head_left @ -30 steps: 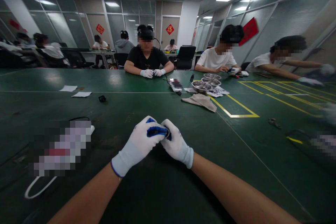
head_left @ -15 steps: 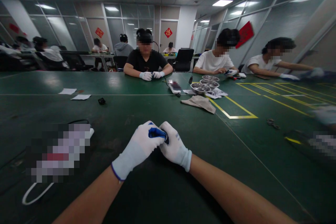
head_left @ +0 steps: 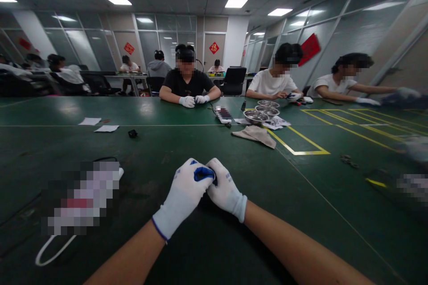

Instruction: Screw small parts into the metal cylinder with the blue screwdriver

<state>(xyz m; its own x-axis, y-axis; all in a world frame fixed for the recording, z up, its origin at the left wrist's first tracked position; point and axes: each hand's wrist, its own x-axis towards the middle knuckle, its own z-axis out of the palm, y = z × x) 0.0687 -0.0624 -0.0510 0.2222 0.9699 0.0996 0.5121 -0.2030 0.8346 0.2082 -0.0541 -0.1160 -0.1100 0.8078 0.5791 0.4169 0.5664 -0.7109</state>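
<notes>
Both hands wear white gloves with blue palms and meet fingertip to fingertip above the green table (head_left: 150, 142). My left hand (head_left: 187, 191) is closed, its thumb and fingers pinched toward the other hand. My right hand (head_left: 224, 187) is closed too, fingers curled inward against the left fingertips. A small dark thing shows between them, too hidden to make out. Left of my hands lies a blurred-out pale object with a white loop (head_left: 55, 251).
A beige cloth (head_left: 256, 135), metal bowls (head_left: 256, 116) and a phone-like object (head_left: 223, 116) lie ahead. A small black item (head_left: 133, 133) and papers (head_left: 107, 128) are at left. Several people sit around; a gloved person (head_left: 189, 84) faces me.
The view has tilted up and shifted slightly, so the scene sits a little lower. My hands stay together, with the left wrist turned slightly.
</notes>
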